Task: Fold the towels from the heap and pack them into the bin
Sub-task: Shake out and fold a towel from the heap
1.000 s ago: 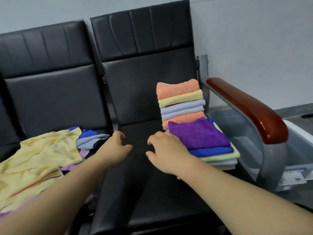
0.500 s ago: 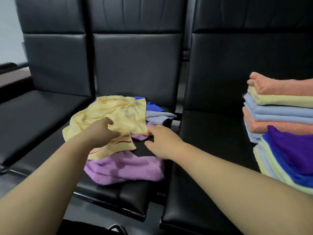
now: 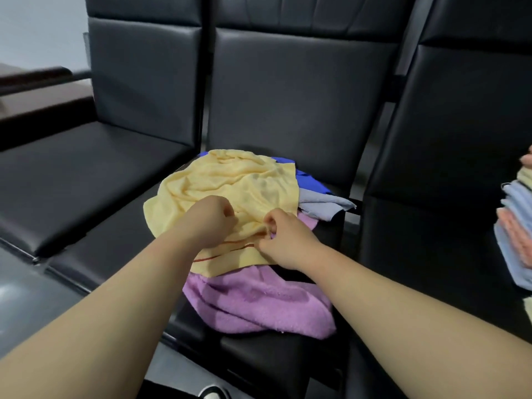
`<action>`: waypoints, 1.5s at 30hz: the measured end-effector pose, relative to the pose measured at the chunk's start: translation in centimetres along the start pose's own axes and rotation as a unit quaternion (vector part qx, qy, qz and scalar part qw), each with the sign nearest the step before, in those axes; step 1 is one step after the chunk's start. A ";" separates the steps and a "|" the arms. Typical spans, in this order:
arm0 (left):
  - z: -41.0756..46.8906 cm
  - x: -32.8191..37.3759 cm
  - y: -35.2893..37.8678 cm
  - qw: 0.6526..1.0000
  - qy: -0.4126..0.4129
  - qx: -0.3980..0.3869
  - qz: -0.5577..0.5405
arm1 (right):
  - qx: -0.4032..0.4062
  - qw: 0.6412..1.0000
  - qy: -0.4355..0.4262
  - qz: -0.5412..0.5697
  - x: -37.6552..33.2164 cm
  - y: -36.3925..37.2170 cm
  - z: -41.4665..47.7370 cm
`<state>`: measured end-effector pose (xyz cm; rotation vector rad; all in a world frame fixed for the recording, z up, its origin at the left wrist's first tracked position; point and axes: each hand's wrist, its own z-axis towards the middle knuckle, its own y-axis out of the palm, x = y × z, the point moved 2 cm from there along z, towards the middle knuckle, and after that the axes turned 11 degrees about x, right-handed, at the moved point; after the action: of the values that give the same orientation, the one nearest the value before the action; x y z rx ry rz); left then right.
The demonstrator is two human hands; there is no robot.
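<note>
Bending over the middle seat (image 3: 288,364) of three black ones, a person works a heap of four loose towels with two hands. The yellow towel (image 3: 230,180) lies on top at the middle of that seat, a lilac towel (image 3: 259,306) spreads under it to the seat's front edge, and a grey-blue towel (image 3: 322,207) and a blue towel (image 3: 312,182) poke out towards its right rear. The left hand (image 3: 211,223) is curled into the yellow cloth, and the right hand (image 3: 283,240) pinches a raised fold just beside it, near the towel's red-striped near edge. Left of the middle seat, the left seat (image 3: 86,174) shows its whole black cushion. Right of it, one folded stack (image 3: 515,240) sits on the right seat (image 3: 431,254), cut by the frame, well apart from the heap.
</note>
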<state>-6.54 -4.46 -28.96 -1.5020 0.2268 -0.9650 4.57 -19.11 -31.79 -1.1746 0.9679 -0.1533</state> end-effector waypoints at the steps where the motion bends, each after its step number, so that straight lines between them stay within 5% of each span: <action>1: 0.0 0.1 0.0 1.000 0.001 -0.001 -0.002 | 0.000 1.000 0.002 0.010 0.0 0.0 0.2; 8: -0.5 -0.3 -0.4 0.994 -0.064 0.034 -0.079 | 0.007 0.999 -0.029 -0.024 -0.8 -0.8 1.0; 13: -1.0 -0.9 -1.6 0.970 -0.154 0.078 -0.173 | -0.055 0.965 0.000 0.257 -2.0 -6.9 -0.1; 15: -1.2 -0.4 -2.1 0.958 -0.171 0.089 -0.214 | -0.070 0.906 0.011 0.418 -2.0 -9.3 -0.8; 19: -1.9 2.1 -2.0 0.950 -0.154 0.051 -0.267 | -0.116 0.710 0.108 0.686 -2.1 -12.6 -2.8; 21: -2.1 2.8 -1.3 0.945 -0.151 0.026 -0.288 | -0.086 0.669 0.176 0.717 -2.0 -12.8 -3.4; 22: -2.3 3.1 -0.9 0.943 -0.153 0.015 -0.294 | -0.052 0.689 0.198 0.696 -1.7 -12.7 -3.6; 24: -2.4 3.3 -0.3 0.941 -0.162 0.005 -0.298 | -0.004 0.819 0.184 0.544 -0.8 -12.2 -3.7; 26: -2.5 3.7 -0.1 0.943 -0.172 0.009 -0.286 | -0.028 0.953 0.136 0.269 -0.1 -11.6 -4.2; 27: -2.5 3.9 0.1 0.945 -0.171 0.014 -0.279 | -0.062 0.985 0.116 0.114 0.1 -11.2 -4.6; 29: -2.6 4.6 0.4 0.949 -0.158 0.017 -0.271 | -0.140 0.979 0.066 -0.135 0.6 -10.5 -5.6; 32: -3.0 5.3 0.7 0.952 -0.147 0.010 -0.268 | -0.152 0.963 0.016 -0.224 1.0 -11.0 -6.2; 34: -3.0 5.7 0.6 0.946 -0.161 0.015 -0.280 | -0.104 0.987 0.013 -0.121 1.2 -12.3 -6.1; 36: -2.9 6.1 0.5 0.937 -0.172 0.010 -0.305 | -0.046 0.990 0.018 0.131 1.1 -14.1 -6.1; 38: -3.1 6.9 0.0 0.903 -0.202 -0.002 -0.380 | -0.004 0.921 0.028 0.390 0.7 -15.8 -6.4; 40: -3.5 7.9 -0.2 0.777 -0.291 -0.078 -0.553 | 0.004 0.831 0.063 0.552 0.5 -17.1 -6.7; 42: -3.6 9.1 0.1 0.658 -0.338 -0.143 -0.658 | -0.014 0.779 0.089 0.620 0.5 -17.7 -7.1; 45: -3.8 11.0 0.7 0.620 -0.326 -0.178 -0.691 | -0.045 0.757 0.128 0.639 0.7 -17.7 -8.7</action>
<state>-1.90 -14.57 -25.33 -2.2500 -1.6169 -1.4335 5.33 -33.16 -17.91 -0.3529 1.8460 0.8678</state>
